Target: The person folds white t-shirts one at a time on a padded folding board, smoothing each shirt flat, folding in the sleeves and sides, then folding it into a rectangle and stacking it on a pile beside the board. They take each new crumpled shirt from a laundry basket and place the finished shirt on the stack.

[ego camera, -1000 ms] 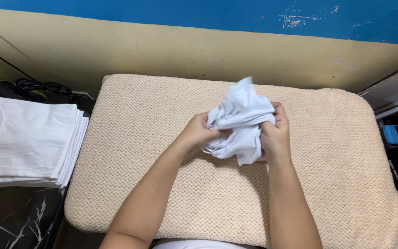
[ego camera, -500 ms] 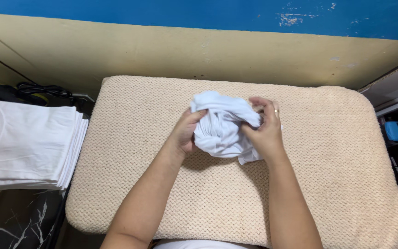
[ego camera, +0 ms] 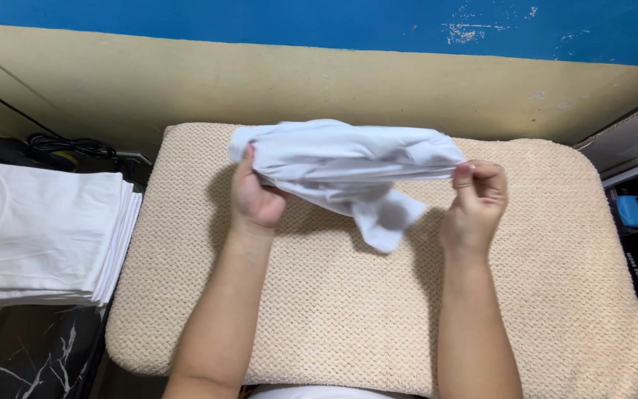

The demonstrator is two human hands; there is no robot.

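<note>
A crumpled white garment (ego camera: 348,162) hangs stretched between both hands above a beige textured cushion (ego camera: 555,281). My left hand (ego camera: 255,193) grips its left end, fingers closed around the bunched cloth. My right hand (ego camera: 475,203) pinches the right end between thumb and fingers. A loose flap of the cloth droops down in the middle, just above the cushion.
A stack of folded white garments (ego camera: 38,229) lies to the left of the cushion, with black cables (ego camera: 68,142) behind it. A tan and blue wall (ego camera: 334,66) runs along the back. Boxes and a blue object (ego camera: 633,210) sit at the right edge.
The garment was bunched into a ball between my hands close together; my hands have now moved apart and pulled it out sideways into a long stretched shape.
</note>
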